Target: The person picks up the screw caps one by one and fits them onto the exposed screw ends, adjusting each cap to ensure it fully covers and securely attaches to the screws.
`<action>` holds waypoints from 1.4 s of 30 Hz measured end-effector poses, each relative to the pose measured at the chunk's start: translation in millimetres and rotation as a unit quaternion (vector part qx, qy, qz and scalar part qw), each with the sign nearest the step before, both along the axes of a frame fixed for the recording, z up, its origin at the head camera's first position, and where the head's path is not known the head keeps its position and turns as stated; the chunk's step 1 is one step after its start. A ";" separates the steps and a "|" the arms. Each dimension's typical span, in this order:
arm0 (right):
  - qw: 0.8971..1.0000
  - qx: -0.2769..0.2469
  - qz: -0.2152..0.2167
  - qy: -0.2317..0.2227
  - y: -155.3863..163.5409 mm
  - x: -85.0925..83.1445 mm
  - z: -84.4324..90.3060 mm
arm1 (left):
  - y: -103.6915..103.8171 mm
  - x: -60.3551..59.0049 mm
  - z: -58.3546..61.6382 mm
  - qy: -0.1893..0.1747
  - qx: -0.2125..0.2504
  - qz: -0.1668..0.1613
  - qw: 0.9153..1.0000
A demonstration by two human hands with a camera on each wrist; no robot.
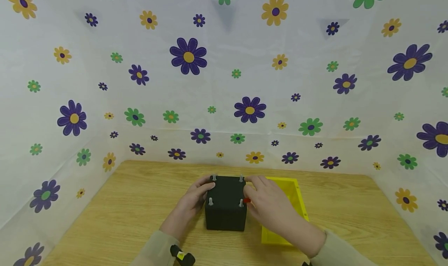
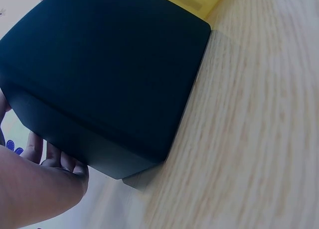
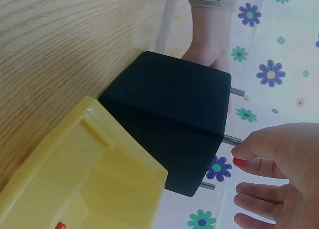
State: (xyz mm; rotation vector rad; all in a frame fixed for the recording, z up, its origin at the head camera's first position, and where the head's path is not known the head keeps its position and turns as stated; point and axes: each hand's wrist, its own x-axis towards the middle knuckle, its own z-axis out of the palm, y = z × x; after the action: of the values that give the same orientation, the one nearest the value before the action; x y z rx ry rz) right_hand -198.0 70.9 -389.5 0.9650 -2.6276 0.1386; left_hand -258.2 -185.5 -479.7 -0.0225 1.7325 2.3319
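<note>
A black cube box [image 1: 225,205] stands on the wooden table [image 1: 140,203], with a metal threaded stud [image 1: 241,202] at each top corner. My left hand [image 1: 203,190] grips the box's left side; its fingers [image 2: 62,164] press the far face in the left wrist view. My right hand [image 1: 252,194] is at the box's right top edge. It pinches a small red piece [image 3: 239,162] right next to the near-right stud [image 3: 232,138]. The red piece [image 1: 247,200] also shows in the head view.
A yellow plastic bin [image 1: 292,198] lies just right of the box, partly under my right forearm, and touches the box [image 3: 174,119] in the right wrist view. Another red bit [image 3: 60,225] lies inside the bin [image 3: 89,174]. Flowered sheets wall the table on three sides.
</note>
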 end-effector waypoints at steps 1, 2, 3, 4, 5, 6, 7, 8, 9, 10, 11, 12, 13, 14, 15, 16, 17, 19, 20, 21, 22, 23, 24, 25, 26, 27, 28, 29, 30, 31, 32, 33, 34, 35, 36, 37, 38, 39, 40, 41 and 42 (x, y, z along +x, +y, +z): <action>1.000 0.000 0.000 -0.001 -0.2 0.1 0.0 | 0.0 0.1 -0.2 0.000 -0.001 0.000 1.000; 1.000 0.001 -0.002 -0.002 -0.4 -0.1 -0.2 | 0.2 0.3 -0.3 -0.001 -0.001 0.001 1.000; 1.000 0.001 -0.002 -0.002 -0.6 0.0 -0.1 | 0.3 0.3 -0.4 -0.001 -0.001 0.003 1.000; 1.000 0.001 -0.003 -0.002 -0.8 0.1 -0.1 | 0.3 0.4 -0.6 -0.003 0.000 0.004 1.000; 1.000 0.001 -0.003 -0.002 -1.0 0.2 0.0 | 0.2 0.6 -0.8 -0.003 0.000 0.005 1.000; 1.000 0.001 -0.003 -0.002 -1.0 0.4 0.1 | 0.1 0.7 -1.1 -0.003 0.000 0.004 1.000; 1.000 0.001 -0.003 -0.002 -1.1 0.4 0.2 | 0.0 0.7 -1.4 -0.003 0.000 0.005 1.000; 1.000 0.001 -0.003 -0.001 -1.2 0.6 0.3 | -0.1 0.7 -1.8 -0.002 0.001 0.004 1.000; 1.000 0.000 -0.002 0.000 -1.2 0.7 0.4 | -0.3 0.8 -2.0 -0.001 0.001 0.003 1.000; 1.000 -0.001 -0.002 0.001 -1.2 0.6 0.4 | -0.4 0.8 -2.3 0.000 0.001 0.002 1.000; 1.000 -0.003 -0.001 0.002 -1.2 0.6 0.4 | -0.6 0.8 -2.5 0.002 0.001 0.001 1.000; 1.000 -0.004 0.000 0.004 -1.1 0.5 0.4 | -0.7 0.9 -2.6 0.002 0.001 0.001 1.000; 1.000 -0.007 0.002 0.006 -1.1 0.3 0.4 | -0.7 0.8 -2.7 0.002 0.001 0.001 1.000; 1.000 -0.010 0.004 0.009 -1.0 0.2 0.3 | -0.6 0.8 -2.8 0.003 0.001 0.001 1.000; 1.000 -0.013 0.007 0.012 -0.9 0.0 0.2 | -0.5 0.8 -2.8 0.004 0.000 0.000 1.000; 1.000 -0.016 0.010 0.016 -0.8 -0.2 0.1 | -0.5 0.8 -2.9 0.004 0.001 0.001 1.000; 1.000 -0.019 0.014 0.020 -0.7 -0.5 0.1 | -0.3 0.8 -3.0 0.005 0.001 0.002 1.000; 0.999 -0.024 0.019 0.027 -0.8 -0.9 0.1 | -0.2 0.8 -3.2 0.006 0.003 0.002 1.000; 0.999 -0.026 0.022 0.031 -1.0 -1.2 0.0 | -0.1 1.0 -3.1 0.007 0.005 0.001 1.000; 0.999 -0.028 0.024 0.034 -1.0 -1.4 -0.1 | -0.3 1.0 -3.3 0.008 0.007 0.000 1.000; 0.999 -0.029 0.026 0.037 -1.1 -1.6 -0.4 | -0.3 0.9 -3.7 0.009 0.008 0.000 1.000; 0.998 -0.030 0.027 0.039 -1.2 -1.7 -0.5 | -0.5 0.8 -3.9 0.010 0.009 -0.002 1.000; 0.998 -0.031 0.029 0.042 -1.3 -1.9 -0.7 | -0.5 0.6 -4.3 0.010 0.011 -0.003 1.000; 0.998 -0.032 0.031 0.045 -1.3 -2.0 -0.8 | -0.4 0.4 -4.7 0.011 0.012 -0.003 1.000; 0.998 -0.033 0.032 0.047 -1.4 -2.0 -0.9 | -0.3 0.3 -4.9 0.010 0.013 -0.002 1.000; 0.998 -0.035 0.033 0.048 -1.7 -2.3 -0.9 | -0.3 -0.1 -5.2 0.011 0.014 -0.003 1.000; 0.998 -0.036 0.034 0.049 -2.0 -2.4 -0.8 | -0.2 -0.4 -5.3 0.011 0.014 -0.002 1.000; 0.998 -0.037 0.035 0.048 -2.5 -2.6 -0.6 | -0.2 -0.5 -5.2 0.009 0.014 0.001 1.000; 0.998 -0.039 0.036 0.046 -3.2 -2.9 -0.4 | -0.2 -0.7 -5.3 0.008 0.014 0.003 1.000; 0.998 -0.040 0.036 0.043 -3.6 -3.1 -0.1 | -0.3 -0.7 -5.2 0.006 0.013 0.004 1.000; 0.998 -0.041 0.037 0.041 -4.2 -3.3 0.1 | -0.5 -0.8 -5.1 0.005 0.012 0.004 1.000; 0.998 -0.041 0.036 0.038 -4.5 -3.3 0.4 | -0.8 -0.9 -5.1 0.006 0.010 0.003 1.000; 0.998 -0.041 0.036 0.035 -4.7 -3.3 0.7 | -1.0 -0.9 -5.0 0.005 0.010 0.004 1.000; 0.998 -0.042 0.036 0.032 -5.0 -3.3 0.9 | -1.1 -0.9 -5.0 0.006 0.009 0.002 1.000; 0.998 -0.042 0.036 0.030 -5.1 -3.3 1.1 | -1.2 -1.0 -4.8 0.007 0.009 0.001 1.000; 0.998 -0.043 0.036 0.028 -5.0 -3.2 1.1 | -1.4 -1.1 -4.8 0.008 0.010 -0.001 1.000; 0.998 -0.044 0.037 0.026 -5.2 -3.4 1.0 | -1.4 -1.2 -4.7 0.010 0.011 -0.002 1.000; 0.998 -0.046 0.038 0.024 -5.2 -3.5 1.0 | -1.5 -1.4 -4.6 0.011 0.011 -0.003 1.000; 0.998 -0.047 0.039 0.023 -5.4 -3.8 0.7 | -1.3 -1.6 -4.7 0.011 0.013 -0.003 1.000; 0.998 -0.049 0.041 0.022 -5.3 -4.0 0.6 | -1.1 -1.7 -4.7 0.011 0.013 -0.002 1.000; 0.998 -0.051 0.042 0.020 -5.2 -4.1 0.4 | -0.9 -1.7 -4.7 0.009 0.013 0.000 1.000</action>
State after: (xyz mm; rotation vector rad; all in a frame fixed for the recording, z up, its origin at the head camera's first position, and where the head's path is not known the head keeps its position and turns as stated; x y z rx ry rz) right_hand -202.1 65.6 -389.1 1.0319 -2.5179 0.2666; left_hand -260.0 -186.4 -484.4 0.0040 1.7109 2.3604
